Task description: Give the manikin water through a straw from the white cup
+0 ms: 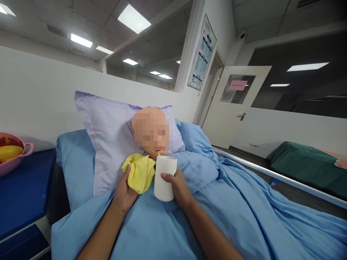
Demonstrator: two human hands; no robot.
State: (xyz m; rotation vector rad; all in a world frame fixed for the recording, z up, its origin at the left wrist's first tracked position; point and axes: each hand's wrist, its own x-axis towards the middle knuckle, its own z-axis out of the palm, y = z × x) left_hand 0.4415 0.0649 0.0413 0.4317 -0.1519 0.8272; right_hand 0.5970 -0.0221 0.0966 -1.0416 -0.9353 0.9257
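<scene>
My left hand (125, 196) holds a crumpled yellow cloth (141, 173), thumb on its near side and the other fingers hidden beneath. In my right hand (180, 189) is a white cup (165, 180), upright, gripped round its right side. Thin pale pieces stick up at the cup's rim; I cannot tell what they are. Just beyond both hands, a bald mannequin head (148, 115) rests on a lilac pillow (114, 126), its face blurred. The cup's rim and the cloth are close below its chin; whether they touch it is unclear.
A blue quilt (233, 202) covers the bed, with a pale side rail (271, 173) along the right. On the left stands a blue bedside cabinet (24, 195) bearing a pink basket (16, 164) of fruit. Behind are a white wall and an open door (230, 119).
</scene>
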